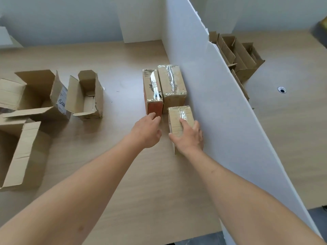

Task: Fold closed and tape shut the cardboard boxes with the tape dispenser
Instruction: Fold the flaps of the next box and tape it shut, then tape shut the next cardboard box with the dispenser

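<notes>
Small taped box (180,121): closed, clear tape strip along its top; long axis ran away from the person, roughly parallel to the white divider panel (212,96) just to its right; sat on the tabletop (123,174), nearest of three taped boxes.
Right hand (188,137): palm down on the near end of the small taped box, fingers laid over the top and curled at the far side, thumb down the left face; gripping it. Forearm reached in from lower right, almost straight.
Left hand (147,130): fingers extended but relaxed, tips touching the near orange end of the narrow taped box (153,91); nothing gripped, hand spread loosely. Forearm came from lower left, angled toward centre.
Narrow taped box: closed, shiny tape down its top, long axis pointing away from the person, orange face toward the camera.
Wide taped box (172,82): closed, taped lengthwise, touching the narrow one on its right side, against the divider; long axis also away from the person.
Open boxes: one small (88,98) with flaps up, left of centre; a larger one (33,96) beside it, flaps splayed; another (21,156) at the left edge, nearer, partly cut off.
Behind divider: flattened or open cardboard pieces (237,52) on the far right side.
Tabletop hole: small round grommet (281,89) on the right.
Tape dispenser: not seen.
</notes>
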Demonstrator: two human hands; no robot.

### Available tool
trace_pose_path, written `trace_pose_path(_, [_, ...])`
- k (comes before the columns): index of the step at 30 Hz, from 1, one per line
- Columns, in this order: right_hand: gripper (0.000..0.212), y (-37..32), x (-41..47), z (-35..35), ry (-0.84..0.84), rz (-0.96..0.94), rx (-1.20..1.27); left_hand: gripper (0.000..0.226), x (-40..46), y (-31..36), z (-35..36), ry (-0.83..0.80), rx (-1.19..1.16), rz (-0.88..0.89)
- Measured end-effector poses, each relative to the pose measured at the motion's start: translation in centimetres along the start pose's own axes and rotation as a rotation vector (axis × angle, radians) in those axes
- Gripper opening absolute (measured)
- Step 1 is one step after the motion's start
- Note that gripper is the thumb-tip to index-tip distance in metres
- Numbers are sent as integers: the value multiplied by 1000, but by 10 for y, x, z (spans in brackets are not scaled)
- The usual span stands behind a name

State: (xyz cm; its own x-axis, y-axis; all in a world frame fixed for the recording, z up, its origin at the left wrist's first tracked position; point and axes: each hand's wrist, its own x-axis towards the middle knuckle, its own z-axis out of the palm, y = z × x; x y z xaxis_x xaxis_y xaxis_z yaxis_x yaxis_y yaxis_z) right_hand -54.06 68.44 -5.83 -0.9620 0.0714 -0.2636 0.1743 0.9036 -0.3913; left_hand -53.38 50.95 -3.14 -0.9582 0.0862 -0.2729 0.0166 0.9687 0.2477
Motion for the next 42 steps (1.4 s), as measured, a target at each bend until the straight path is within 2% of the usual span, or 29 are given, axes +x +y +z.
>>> trace_pose_path(9, [77,17,46,37,28,-47,-31,48,39,-12,30,-44,13,0])
trace_pose_path(12, [75,21,49,44,67,-85,-104,49,44,-16,36,-53,11,8])
trace_pose_path(17, [77,15,52,44,39,-128,-204,51,50,-21,36,-33,8,28])
trace_pose_path(23, [58,-14,34,28,44,-230,-197,47,39,-24,22,-9,20,37])
trace_pose_path(32, [53,-64,-12,-2,-31,-400,-142,46,-22,-36,-22,86,64,-40])
trace_pose_path(36, [51,-79,-48,-9,-59,-485,-147,49,-71,-36,-31,104,66,-117])
trace_pose_path(42, [45,-97,-115,-18,-62,-711,-178,46,-161,-39,-46,232,51,-305])
